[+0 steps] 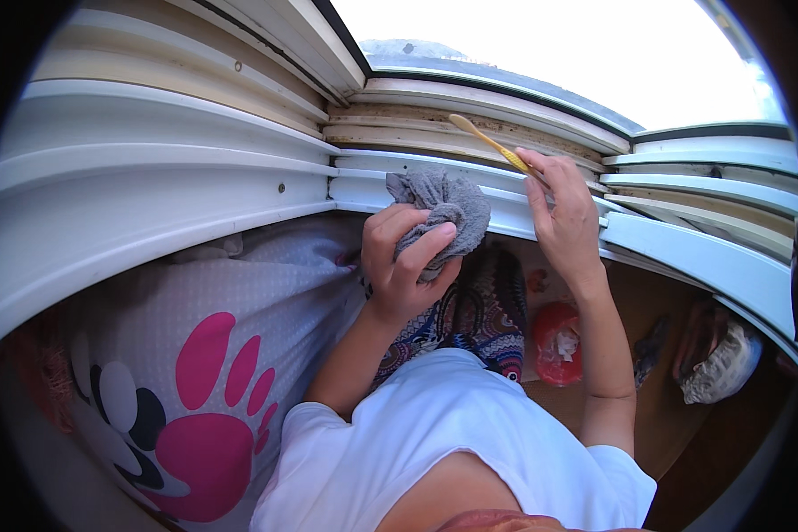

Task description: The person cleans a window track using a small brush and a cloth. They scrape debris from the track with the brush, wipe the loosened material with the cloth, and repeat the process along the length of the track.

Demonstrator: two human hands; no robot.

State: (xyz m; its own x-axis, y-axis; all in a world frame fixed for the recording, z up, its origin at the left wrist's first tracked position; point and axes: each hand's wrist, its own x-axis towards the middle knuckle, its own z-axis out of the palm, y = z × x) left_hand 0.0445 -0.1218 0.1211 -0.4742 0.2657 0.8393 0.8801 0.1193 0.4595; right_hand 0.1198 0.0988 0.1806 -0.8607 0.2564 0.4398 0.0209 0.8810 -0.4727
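My left hand [405, 259] grips a crumpled grey cloth [462, 206], bunched up above the fingers. Between the thumb and fingers of my right hand [562, 206] is a slim yellow toothbrush [489, 139]. Its rounded tip points up and to the left, while its other end is partly hidden by the hand. Both hands are at the white window frame [366, 183], the cloth in front of its inner ledge. Brown grime marks the window track [405, 120] beyond the cloth and toothbrush.
A windowpane [538, 53] lets in bright light at the top. Bedding with a pink footprint print [203, 439] lies to the left. Below the sill at right are a red bin [548, 346] with crumpled white paper inside and a plastic bag [718, 366].
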